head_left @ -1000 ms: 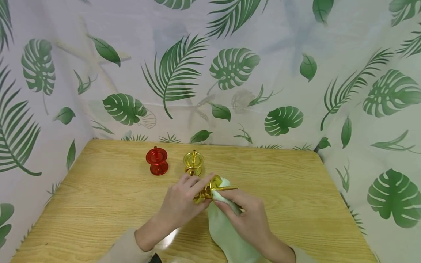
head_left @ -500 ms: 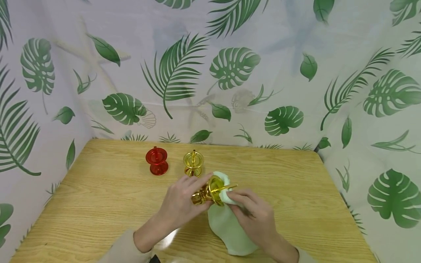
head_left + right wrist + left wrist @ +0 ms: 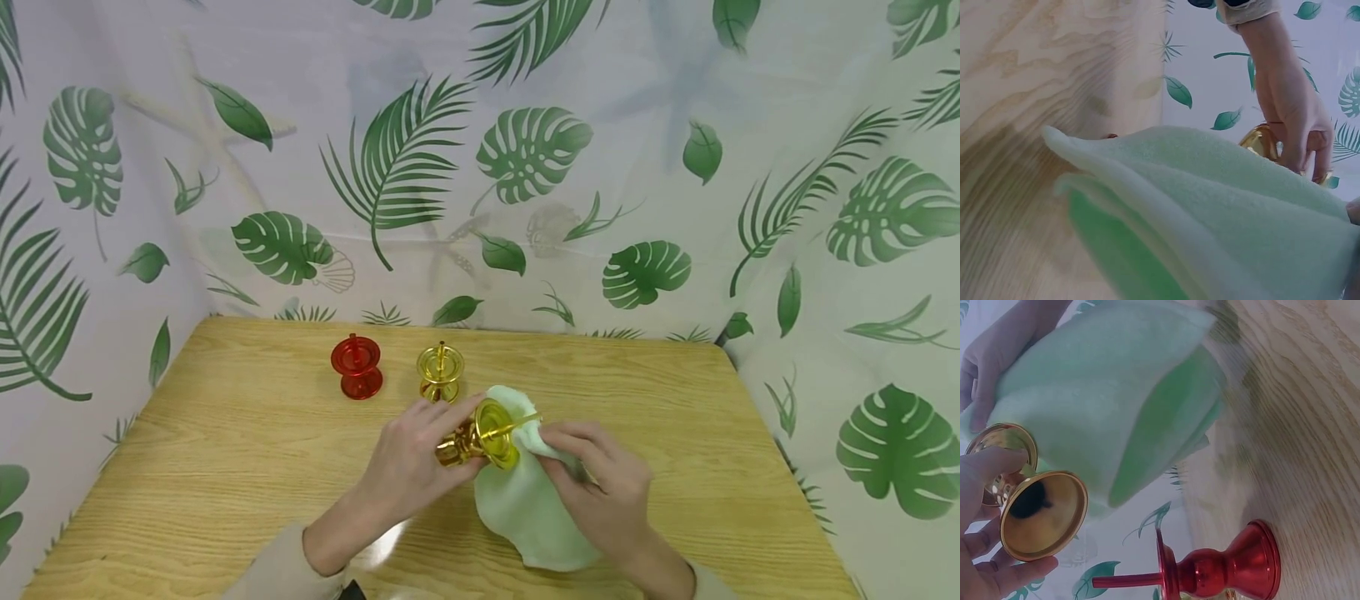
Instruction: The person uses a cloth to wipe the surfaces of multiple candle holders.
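Note:
My left hand (image 3: 412,454) holds a shiny gold candlestick (image 3: 495,433) on its side, its spike pointing right. In the left wrist view, the fingers and thumb go round the candlestick's stem, and its hollow base (image 3: 1044,515) faces the camera. A pale green cloth (image 3: 528,508) is pinched in my right hand (image 3: 603,487), close to the tip of the spike. The rest of the cloth hangs down below the candlestick. In the right wrist view, the cloth (image 3: 1210,200) covers much of the scene and hides most of the candlestick.
Toward the back of the wooden table (image 3: 247,467) stand a red candlestick (image 3: 358,367) and a second gold candlestick (image 3: 441,371), both upright. The second gold one is just beyond my left hand. A leaf-patterned curtain (image 3: 555,275) encloses the table's back and sides.
My right hand has drawn the cloth right along the spike, from near the dish to the tip. The held candlestick has turned slightly so its dish shows more. My left hand stays in place.

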The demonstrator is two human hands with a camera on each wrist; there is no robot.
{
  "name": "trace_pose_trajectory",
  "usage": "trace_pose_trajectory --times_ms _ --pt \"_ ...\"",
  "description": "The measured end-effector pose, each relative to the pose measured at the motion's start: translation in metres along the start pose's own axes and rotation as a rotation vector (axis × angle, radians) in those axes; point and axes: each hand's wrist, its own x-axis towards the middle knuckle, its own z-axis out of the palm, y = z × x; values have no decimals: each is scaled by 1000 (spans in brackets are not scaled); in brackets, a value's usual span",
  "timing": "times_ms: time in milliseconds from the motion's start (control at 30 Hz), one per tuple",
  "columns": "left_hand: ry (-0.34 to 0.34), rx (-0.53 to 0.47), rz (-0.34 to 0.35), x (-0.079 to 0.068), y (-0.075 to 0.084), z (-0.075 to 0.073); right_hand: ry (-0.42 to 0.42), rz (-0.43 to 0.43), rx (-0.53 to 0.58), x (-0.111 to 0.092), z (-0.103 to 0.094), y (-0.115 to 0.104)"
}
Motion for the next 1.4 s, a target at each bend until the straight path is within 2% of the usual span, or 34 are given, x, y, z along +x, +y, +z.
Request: trace_pose_trajectory --times_ms 133,300,533,733,833,1000,1167,1400 --pt "-18 -58 -19 1 1 -1 -56 -75 -6 -4 4 3" --pt "-43 -82 -31 2 1 -3 -130 -41 -18 -12 8 2" --pt "-27 87 71 2 -2 3 -188 30 17 -10 14 -9" --pt "0 192 130 2 -5 7 -238 140 -41 -3 18 -16" --pt "-4 164 116 2 -7 6 -255 105 -45 -1 18 -17" --pt "-23 61 49 2 -7 2 -287 46 -43 0 14 -16" --pt "-35 17 8 1 -5 -1 -254 -11 -82 -3 10 -11" --pt "-44 1 -25 -1 -3 -1 -97 -46 -70 -5 5 -3"
